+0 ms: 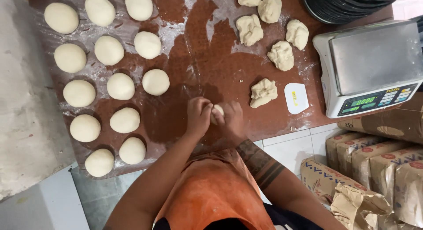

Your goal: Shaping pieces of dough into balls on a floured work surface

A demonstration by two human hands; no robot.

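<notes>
While smooth dough balls (120, 86) sit in rows along the table's (202, 58) left edge, the left hand (198, 116) and right hand (231, 120) close together around a dough piece (217, 112) near the front edge; rough dough lumps (263, 92) and a scale (370, 65) lie rightward.

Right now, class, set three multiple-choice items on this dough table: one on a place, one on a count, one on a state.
1. Where is the scale?
A. right of the mat
B. left of the mat
C. on the floor

2. How many smooth balls lie on the mat's left?
A. six
B. thirteen
C. twenty

3. What are the left hand and right hand doing?
A. resting apart
B. closed around a dough piece
C. holding the scraper

Answers: 1 A, it sits at the right edge. 2 B, thirteen count out. 3 B, dough shows between both hands.
</notes>
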